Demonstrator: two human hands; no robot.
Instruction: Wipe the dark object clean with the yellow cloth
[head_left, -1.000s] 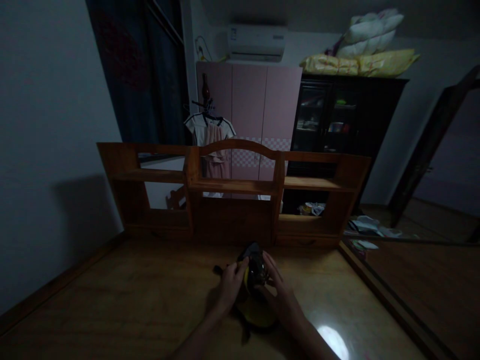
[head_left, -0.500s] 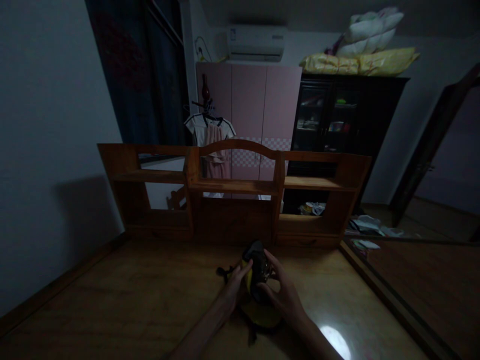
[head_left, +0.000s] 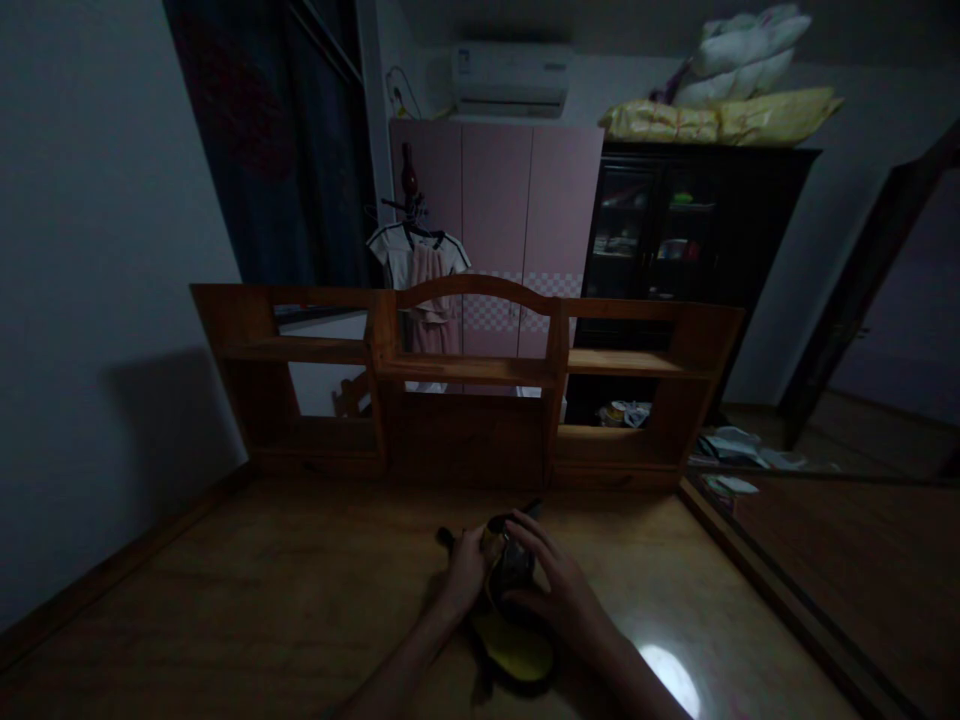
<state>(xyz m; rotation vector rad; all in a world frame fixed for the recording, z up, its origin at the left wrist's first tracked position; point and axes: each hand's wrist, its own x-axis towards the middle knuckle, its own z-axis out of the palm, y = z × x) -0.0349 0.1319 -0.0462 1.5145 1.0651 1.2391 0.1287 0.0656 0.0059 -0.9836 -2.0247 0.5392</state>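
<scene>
Both of my hands meet over a small dark object with yellow parts (head_left: pixel 507 570) on the wooden desk (head_left: pixel 285 610). My left hand (head_left: pixel 465 572) curls around its left side, fingers bent against it. My right hand (head_left: pixel 559 590) covers its right side with the fingers arched over the top. A flat yellow piece with a dark rim (head_left: pixel 516 652) lies on the desk just below the hands, and a dark strap (head_left: pixel 447 538) pokes out past my left hand. The room is dim and the object's details are hard to read.
A wooden shelf unit (head_left: pixel 465 385) stands along the desk's far edge. Behind it are a pink wardrobe (head_left: pixel 499 220), hanging clothes (head_left: pixel 420 285) and a dark cabinet (head_left: pixel 675 250) with bedding on top. A bright light reflection (head_left: pixel 667 680) sits on the desk at lower right.
The object was tilted up between my hands; now it is lower against the desk, with my right hand spread over it and my left hand closer in.
</scene>
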